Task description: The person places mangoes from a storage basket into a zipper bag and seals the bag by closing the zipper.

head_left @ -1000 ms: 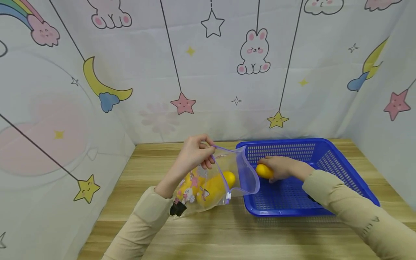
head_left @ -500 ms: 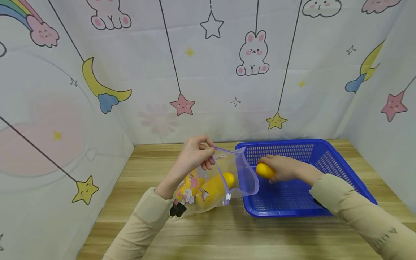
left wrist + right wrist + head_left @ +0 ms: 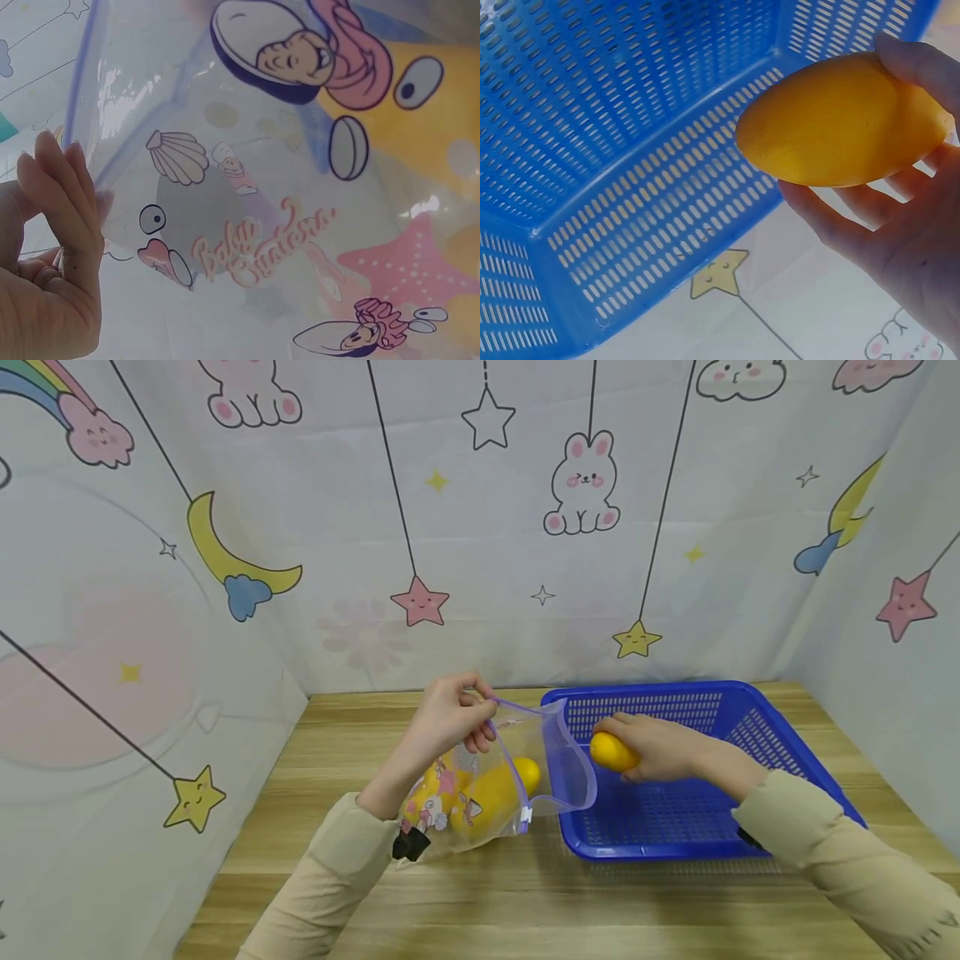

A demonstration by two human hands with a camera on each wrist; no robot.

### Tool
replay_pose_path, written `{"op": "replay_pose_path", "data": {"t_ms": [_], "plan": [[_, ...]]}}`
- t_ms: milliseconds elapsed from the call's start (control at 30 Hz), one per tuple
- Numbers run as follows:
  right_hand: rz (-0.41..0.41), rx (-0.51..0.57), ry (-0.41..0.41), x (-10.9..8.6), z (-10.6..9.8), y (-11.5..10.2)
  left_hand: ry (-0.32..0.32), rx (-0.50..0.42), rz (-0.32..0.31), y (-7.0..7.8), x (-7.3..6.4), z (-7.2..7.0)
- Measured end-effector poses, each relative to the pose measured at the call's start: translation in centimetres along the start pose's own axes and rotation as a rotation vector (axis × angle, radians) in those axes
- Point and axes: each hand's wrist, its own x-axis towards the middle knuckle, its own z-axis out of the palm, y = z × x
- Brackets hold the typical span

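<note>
My left hand [image 3: 456, 710] pinches the purple zip edge of a clear printed bag [image 3: 573, 768], holding its mouth apart toward the right. Yellow mangoes [image 3: 491, 797] lie inside the bag, partly covered by its shell and starfish prints. A white slider [image 3: 526, 815] sits at the near end of the zip. Over the left part of the blue basket, my right hand [image 3: 663, 750] grips a single mango [image 3: 832, 124], thumb on one side and fingers on the other. This mango [image 3: 611, 752] is just right of the bag's flap.
The blue plastic basket [image 3: 671, 850], with slotted walls, stands on the right of the wood-grain table [image 3: 450, 914]. Its left rim is close by the bag's mouth. A white cartoon-print cloth [image 3: 480, 543] hangs behind and at both sides.
My right hand has risen slightly with the mango, its forearm swinging to the right. The left hand keeps its pinch on the bag, and the bag stays about where it was.
</note>
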Motion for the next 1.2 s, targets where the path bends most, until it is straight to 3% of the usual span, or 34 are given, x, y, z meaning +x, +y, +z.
{"op": "replay_pose_path", "data": {"t_ms": [400,700,1200], "plan": [[-0.040,0.030,0.129,-0.7,-1.3,-1.2,-0.013,-0.014,0.011,0.0,-0.1,-0.1],[-0.084,0.034,0.172,-1.0,-1.8,-2.4,-0.011,-0.019,0.006,0.0,-0.2,-0.1],[-0.090,0.060,0.222,-2.0,-2.7,-3.7,-0.016,-0.008,0.013,0.1,-0.2,0.0]]}}
